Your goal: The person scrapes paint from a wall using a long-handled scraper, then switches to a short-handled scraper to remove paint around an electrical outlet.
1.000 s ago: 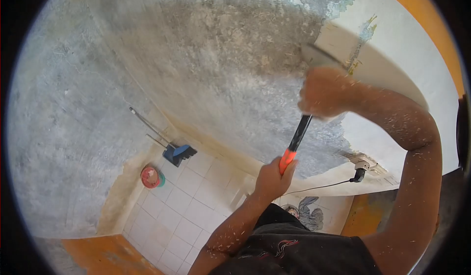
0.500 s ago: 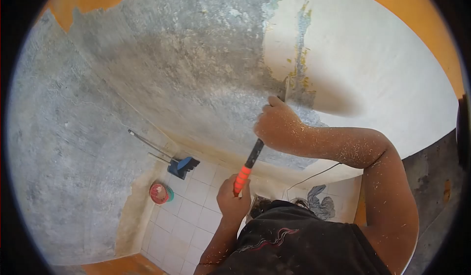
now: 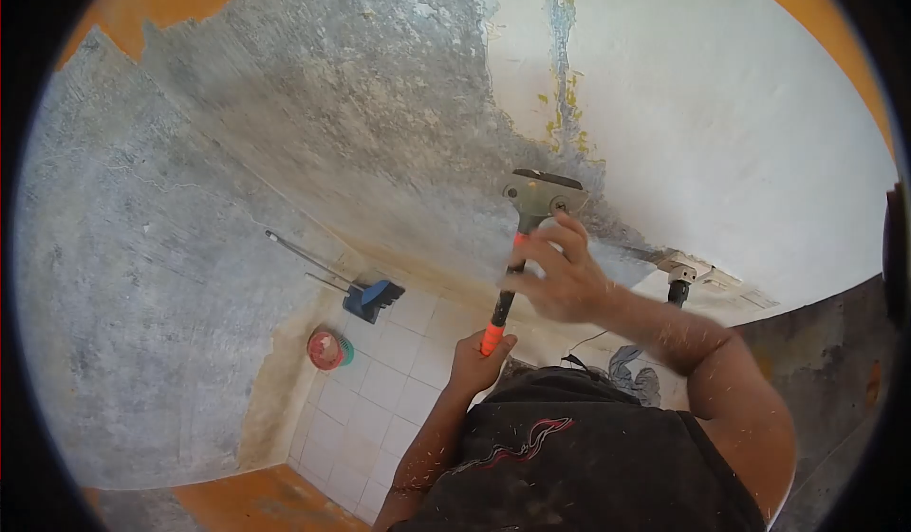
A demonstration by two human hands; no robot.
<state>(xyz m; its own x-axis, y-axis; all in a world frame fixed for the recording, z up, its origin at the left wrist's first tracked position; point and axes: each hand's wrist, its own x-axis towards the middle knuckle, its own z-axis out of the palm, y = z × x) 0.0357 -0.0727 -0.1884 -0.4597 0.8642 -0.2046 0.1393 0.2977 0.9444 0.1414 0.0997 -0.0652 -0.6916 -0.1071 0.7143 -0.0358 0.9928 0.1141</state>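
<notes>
A long-handled wall scraper (image 3: pixel 543 195) with a wide metal head and a black and orange handle stands slanted in front of the wall. My left hand (image 3: pixel 474 366) is closed around the orange lower end of its handle. Just below the scraper head, my right hand (image 3: pixel 567 280) has its fingers apart beside and partly over the handle, slightly blurred. Beyond the blade, the wall is bare grey plaster (image 3: pixel 380 105) on the left and white paint (image 3: pixel 683 86) on the right. Paint flecks cling to my right arm.
A blue dustpan (image 3: pixel 372 299) with a long handle leans near the corner. Beside it a red basket (image 3: pixel 327 349) sits on the white tiled floor (image 3: pixel 380 390). Wall sockets with a black plug (image 3: pixel 678 290) are at right, and a grey cloth (image 3: pixel 634 375) lies below.
The scraper's head has turned so its face shows, and it sits lower on the wall. My right hand has loosened from its closed grip and its fingers have spread. My left hand still holds the handle's end.
</notes>
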